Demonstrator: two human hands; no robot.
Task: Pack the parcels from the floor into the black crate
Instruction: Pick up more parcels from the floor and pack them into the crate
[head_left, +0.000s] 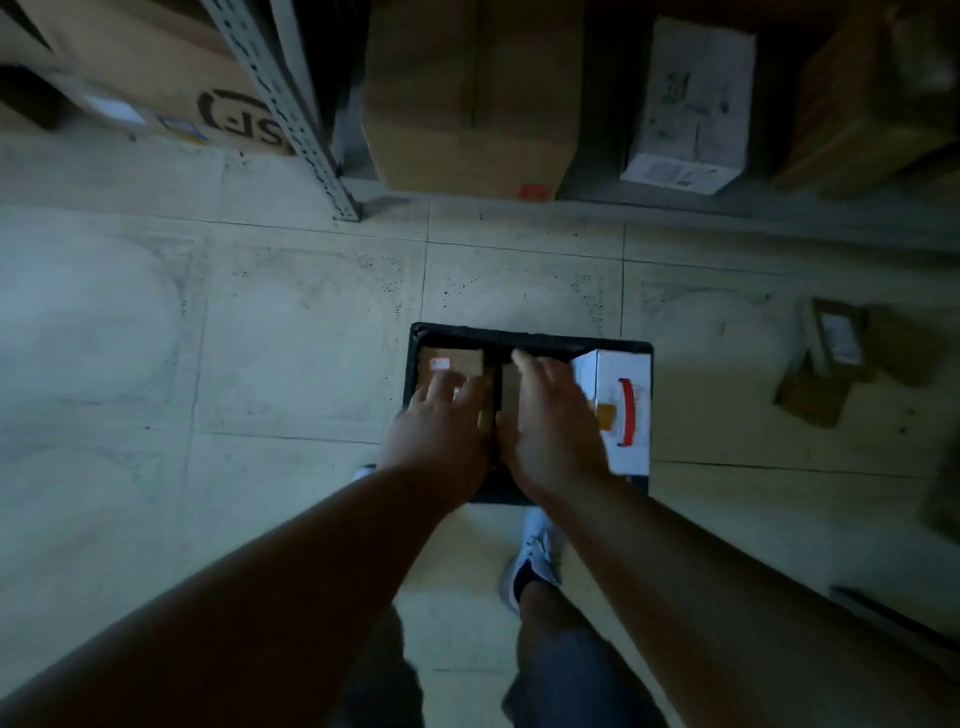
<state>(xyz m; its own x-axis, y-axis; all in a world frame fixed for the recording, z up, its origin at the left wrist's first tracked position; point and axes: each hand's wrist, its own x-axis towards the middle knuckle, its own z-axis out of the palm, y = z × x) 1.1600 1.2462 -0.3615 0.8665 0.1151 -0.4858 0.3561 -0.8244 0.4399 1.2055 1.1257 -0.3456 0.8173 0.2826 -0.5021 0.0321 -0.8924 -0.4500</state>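
At about eleven o'clock, a large cardboard box (156, 78) on the shelf carries bold black letters "SF" inside a rounded outline, seen upside down. The white box (691, 104) at one o'clock bears dark print and a label too blurred to read. A small label on the brown parcel (451, 364) in the black crate (519, 335) cannot be read either.

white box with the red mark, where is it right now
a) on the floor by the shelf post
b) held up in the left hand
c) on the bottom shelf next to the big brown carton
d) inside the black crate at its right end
d: the white box with the red mark stands inside the black crate, against its right wall, beside the right hand.
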